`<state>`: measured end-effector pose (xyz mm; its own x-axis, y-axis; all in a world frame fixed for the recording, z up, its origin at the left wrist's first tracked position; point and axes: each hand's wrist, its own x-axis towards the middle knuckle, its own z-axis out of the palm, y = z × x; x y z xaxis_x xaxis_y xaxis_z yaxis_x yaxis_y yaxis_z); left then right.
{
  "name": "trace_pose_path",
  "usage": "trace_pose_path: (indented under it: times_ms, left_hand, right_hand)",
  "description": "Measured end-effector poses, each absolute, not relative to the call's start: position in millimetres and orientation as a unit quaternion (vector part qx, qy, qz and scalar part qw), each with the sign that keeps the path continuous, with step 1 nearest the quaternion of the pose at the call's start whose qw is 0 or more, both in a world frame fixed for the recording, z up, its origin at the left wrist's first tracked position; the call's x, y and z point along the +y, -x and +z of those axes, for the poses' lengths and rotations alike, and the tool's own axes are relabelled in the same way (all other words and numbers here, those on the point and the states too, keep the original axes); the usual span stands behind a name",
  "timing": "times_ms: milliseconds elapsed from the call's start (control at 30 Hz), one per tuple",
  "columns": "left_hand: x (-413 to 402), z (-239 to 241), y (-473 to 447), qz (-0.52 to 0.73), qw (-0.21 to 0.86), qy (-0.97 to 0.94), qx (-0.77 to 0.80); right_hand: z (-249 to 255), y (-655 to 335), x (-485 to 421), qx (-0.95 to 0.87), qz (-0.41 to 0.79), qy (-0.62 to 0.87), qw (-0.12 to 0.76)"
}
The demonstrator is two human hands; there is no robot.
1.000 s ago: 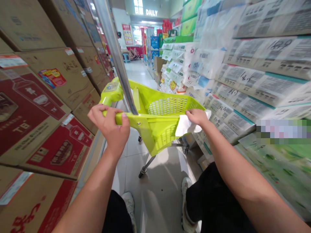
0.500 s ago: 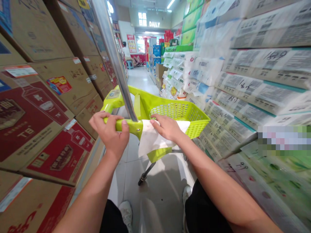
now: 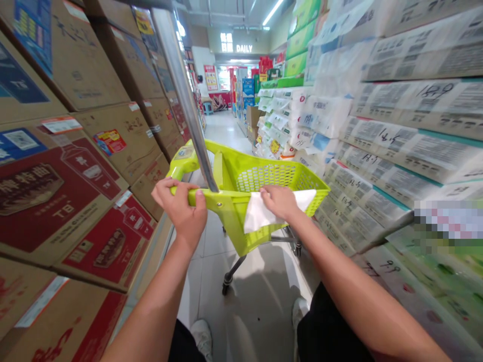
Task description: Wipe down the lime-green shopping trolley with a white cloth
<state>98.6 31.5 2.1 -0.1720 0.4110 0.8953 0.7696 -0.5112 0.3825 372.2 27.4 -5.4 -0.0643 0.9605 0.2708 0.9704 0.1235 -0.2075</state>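
At the bottom, legs in dark trousers (image 3: 332,327) and pale shoes (image 3: 203,336) stand on a tiled floor (image 3: 247,327). Just ahead, mid-aisle, is a lime-green shopping cart (image 3: 236,223). The person's left hand (image 3: 183,208) is clamped around its handle (image 3: 179,163); the right hand (image 3: 282,201) is closed on a white cloth (image 3: 258,215), draped over the basket's near rim. A metal pole (image 3: 190,105) rises from the cart beside the left hand. Stacked cartons (image 3: 109,241) line the left, wrapped packs (image 3: 407,136) the right. Far off are a blue stool (image 3: 208,107) and a lit "DAILY" sign (image 3: 244,49).
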Motion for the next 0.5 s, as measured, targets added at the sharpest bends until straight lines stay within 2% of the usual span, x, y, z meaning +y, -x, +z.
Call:
trace_pose_path:
  times_ms: [67,167,400,500]
  left_hand:
    - [33,2,-98,-0.595,0.147,0.631,-0.475]
    - [39,2,-88,-0.589,0.155,0.638,-0.471]
    - [56,3,-59,-0.588,0.159,0.643,-0.464]
    - [60,3,-54,-0.596,0.169,0.633,-0.463]
  right_hand:
    - [5,-338,24,-0.775,0.006,0.595,0.215]
    - [14,-317,25,-0.792,0.043,0.568,0.218]
    - [-4,-397,49,-0.690,0.070,0.715,0.087]
    - [-14,-447,52,-0.614,0.064,0.784,0.062]
